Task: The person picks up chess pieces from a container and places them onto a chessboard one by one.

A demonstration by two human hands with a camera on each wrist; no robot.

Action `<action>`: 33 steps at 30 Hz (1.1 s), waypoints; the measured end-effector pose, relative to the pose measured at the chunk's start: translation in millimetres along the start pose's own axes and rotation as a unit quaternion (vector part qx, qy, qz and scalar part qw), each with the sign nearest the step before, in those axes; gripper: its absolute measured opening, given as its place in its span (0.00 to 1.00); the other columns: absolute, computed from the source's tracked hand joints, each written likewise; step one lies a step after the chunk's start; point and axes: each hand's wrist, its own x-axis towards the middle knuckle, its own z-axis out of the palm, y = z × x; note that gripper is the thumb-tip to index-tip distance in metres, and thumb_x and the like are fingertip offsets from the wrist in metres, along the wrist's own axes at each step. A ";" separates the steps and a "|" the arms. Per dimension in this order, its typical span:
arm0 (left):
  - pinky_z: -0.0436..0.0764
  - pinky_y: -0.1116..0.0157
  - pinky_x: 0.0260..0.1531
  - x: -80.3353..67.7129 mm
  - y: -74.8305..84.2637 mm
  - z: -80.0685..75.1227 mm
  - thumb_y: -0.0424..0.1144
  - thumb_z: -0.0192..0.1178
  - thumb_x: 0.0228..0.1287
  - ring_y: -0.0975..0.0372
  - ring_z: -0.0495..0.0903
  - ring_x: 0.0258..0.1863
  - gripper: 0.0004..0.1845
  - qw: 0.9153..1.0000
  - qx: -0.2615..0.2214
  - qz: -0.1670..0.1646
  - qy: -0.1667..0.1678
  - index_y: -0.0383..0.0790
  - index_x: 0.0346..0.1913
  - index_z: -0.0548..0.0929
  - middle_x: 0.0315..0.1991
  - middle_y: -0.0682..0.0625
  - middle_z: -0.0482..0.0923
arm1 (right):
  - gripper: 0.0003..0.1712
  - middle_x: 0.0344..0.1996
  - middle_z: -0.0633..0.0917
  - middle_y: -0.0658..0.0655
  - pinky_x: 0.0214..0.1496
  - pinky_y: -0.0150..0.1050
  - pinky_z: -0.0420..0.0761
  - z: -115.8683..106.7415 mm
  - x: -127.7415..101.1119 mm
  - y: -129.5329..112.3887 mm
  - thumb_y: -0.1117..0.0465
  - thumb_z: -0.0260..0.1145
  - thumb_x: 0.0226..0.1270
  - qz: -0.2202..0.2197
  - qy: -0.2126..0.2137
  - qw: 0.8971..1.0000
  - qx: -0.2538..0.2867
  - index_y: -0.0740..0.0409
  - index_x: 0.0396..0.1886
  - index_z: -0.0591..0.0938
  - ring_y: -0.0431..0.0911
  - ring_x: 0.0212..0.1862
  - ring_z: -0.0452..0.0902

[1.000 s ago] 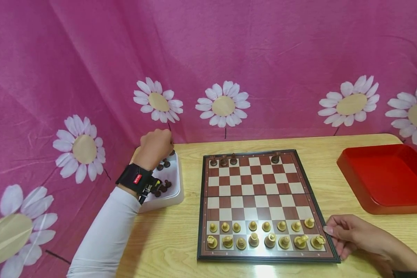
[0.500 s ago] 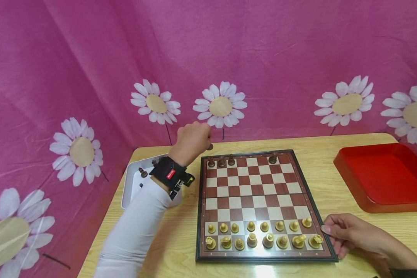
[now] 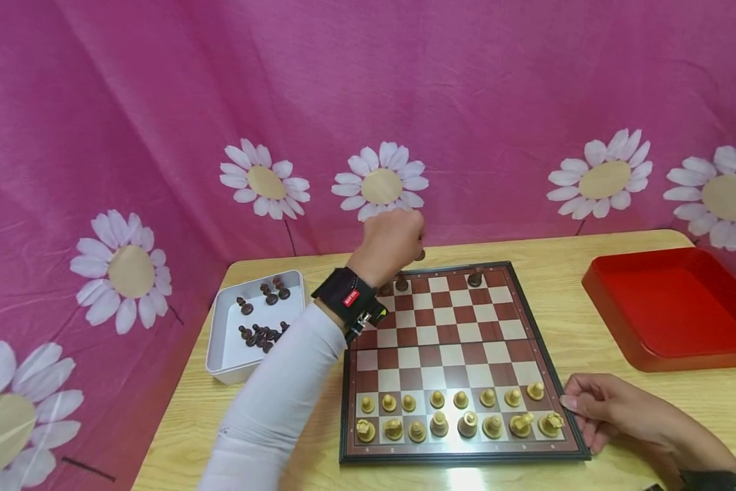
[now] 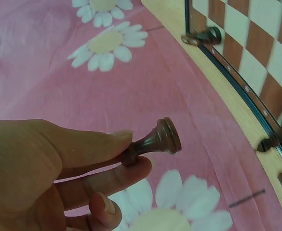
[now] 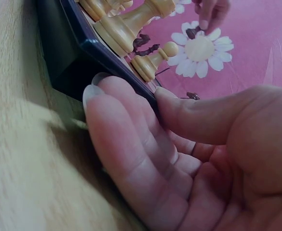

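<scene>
A dark brown chess piece (image 4: 160, 139) is pinched between the thumb and forefinger of my left hand (image 3: 386, 245). Its flared base points away from the fingertips, which cover its top. This hand hovers beyond the far left part of the chessboard (image 3: 429, 354). Dark pieces stand on the board's far row, one dark chess piece (image 3: 475, 278) toward the right, others partly hidden by my left wrist. Light pieces, among them a light king (image 3: 467, 424), fill the two near rows. My right hand (image 3: 625, 409) grips the board's near right edge, thumb against the rim.
Left of the board is a white box (image 3: 212, 341) with several dark pieces (image 3: 260, 336) lying inside. A red tray (image 3: 681, 307) sits at the right on the wooden table (image 3: 558, 273). A pink flowered cloth (image 3: 484, 136) hangs behind and to the left.
My left hand has come out of the white box carrying the dark chess piece and moved right to the board's far side. The right hand keeps its hold on the board edge.
</scene>
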 end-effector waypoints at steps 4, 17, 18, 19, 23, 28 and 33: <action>0.71 0.61 0.17 8.0 17.2 -1.7 0.39 0.71 0.63 0.64 0.76 0.26 0.14 1.000 -0.005 0.015 -0.003 0.52 0.20 0.83 0.20 0.59 0.75 | 0.09 0.31 0.86 0.53 0.34 0.38 0.88 1.0 -0.5 -1.0 0.61 0.54 0.83 -0.005 0.000 1.000 -0.004 0.65 0.45 0.75 0.41 0.31 0.85; 0.71 0.61 0.23 31.9 56.7 -7.6 0.38 0.67 0.67 0.65 0.70 0.27 0.19 0.999 -0.021 0.028 -0.031 0.51 0.20 0.72 0.20 0.60 0.62 | 0.10 0.30 0.86 0.54 0.34 0.38 0.88 0.9 -0.9 -1.5 0.61 0.54 0.82 -0.005 0.003 1.000 -0.008 0.66 0.46 0.74 0.41 0.31 0.85; 0.71 0.61 0.24 34.1 58.4 -6.9 0.38 0.66 0.68 0.65 0.70 0.27 0.19 0.999 -0.022 0.028 -0.035 0.51 0.20 0.72 0.21 0.60 0.62 | 0.10 0.30 0.86 0.54 0.34 0.38 0.88 0.8 -1.2 -1.6 0.61 0.54 0.82 -0.004 0.004 1.000 -0.008 0.65 0.46 0.74 0.41 0.31 0.85; 0.72 0.61 0.25 36.0 60.1 -6.1 0.38 0.66 0.68 0.64 0.71 0.28 0.19 0.999 -0.023 0.027 -0.037 0.51 0.20 0.72 0.21 0.60 0.63 | 0.09 0.30 0.86 0.54 0.34 0.38 0.88 0.7 -1.4 -1.6 0.61 0.54 0.82 -0.003 0.004 1.000 -0.008 0.64 0.46 0.75 0.41 0.31 0.85; 0.75 0.60 0.27 43.2 66.5 -1.0 0.39 0.64 0.70 0.64 0.75 0.29 0.16 0.998 -0.019 0.033 -0.041 0.51 0.23 0.75 0.22 0.59 0.65 | 0.09 0.30 0.86 0.54 0.34 0.37 0.88 0.5 -2.1 -1.3 0.60 0.55 0.82 -0.002 0.005 1.000 -0.004 0.63 0.46 0.75 0.41 0.31 0.85; 0.78 0.59 0.29 50.5 75.1 4.5 0.40 0.66 0.69 0.63 0.79 0.30 0.12 0.998 -0.013 0.035 -0.042 0.50 0.27 0.79 0.24 0.58 0.72 | 0.10 0.30 0.86 0.53 0.34 0.37 0.88 0.9 -1.8 -1.0 0.61 0.55 0.82 -0.009 0.004 1.000 -0.007 0.65 0.46 0.74 0.41 0.30 0.85; 0.80 0.57 0.30 57.4 85.7 10.1 0.41 0.68 0.67 0.62 0.81 0.33 0.07 0.998 -0.016 0.036 -0.049 0.51 0.31 0.82 0.28 0.58 0.81 | 0.10 0.31 0.87 0.54 0.34 0.37 0.88 0.9 -2.7 -2.3 0.60 0.55 0.82 -0.001 0.010 1.000 -0.012 0.64 0.45 0.75 0.41 0.30 0.85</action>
